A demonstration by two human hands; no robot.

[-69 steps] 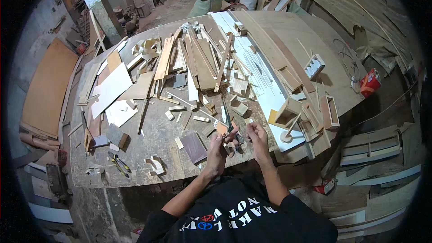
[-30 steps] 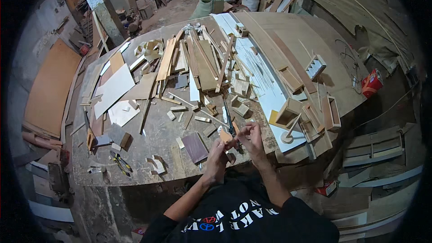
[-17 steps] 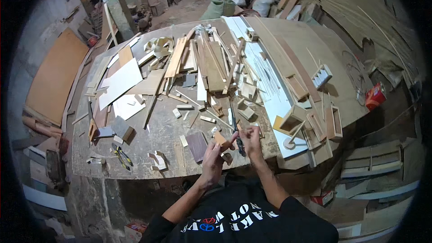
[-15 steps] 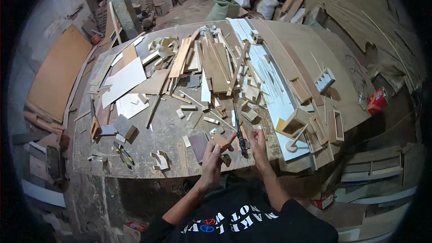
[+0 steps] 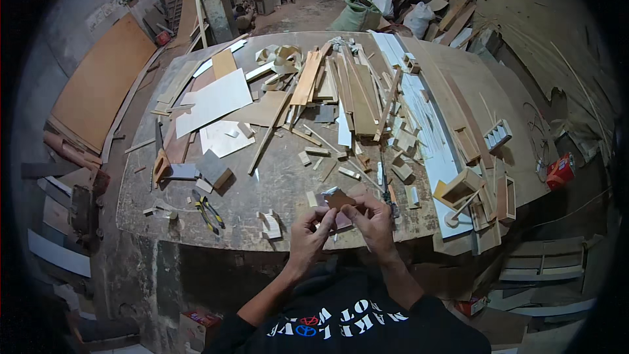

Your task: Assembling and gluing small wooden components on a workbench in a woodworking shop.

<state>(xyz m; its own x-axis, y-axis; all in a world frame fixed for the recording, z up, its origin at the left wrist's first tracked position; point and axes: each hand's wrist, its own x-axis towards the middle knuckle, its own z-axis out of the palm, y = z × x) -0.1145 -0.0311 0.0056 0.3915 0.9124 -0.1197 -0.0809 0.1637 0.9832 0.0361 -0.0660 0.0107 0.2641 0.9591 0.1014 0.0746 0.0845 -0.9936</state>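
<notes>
A small, flat, orange-brown piece (image 5: 340,202) is pinched between both hands, in front of the person and above the bench (image 5: 246,196) toward the middle of its near edge. Its face looks plain, its outline angular, and the fingertips cover its lower edge; whether the pale, shiny patch at its far edge belongs to it, I cannot tell. The left hand (image 5: 308,233) has thumb and fingers closed on its left side, the right hand (image 5: 375,224) on its right. Behind it shows a dark purplish panel (image 5: 344,222). Pliers (image 5: 208,211) with yellow-and-black handles lie toward the bench's near left corner.
</notes>
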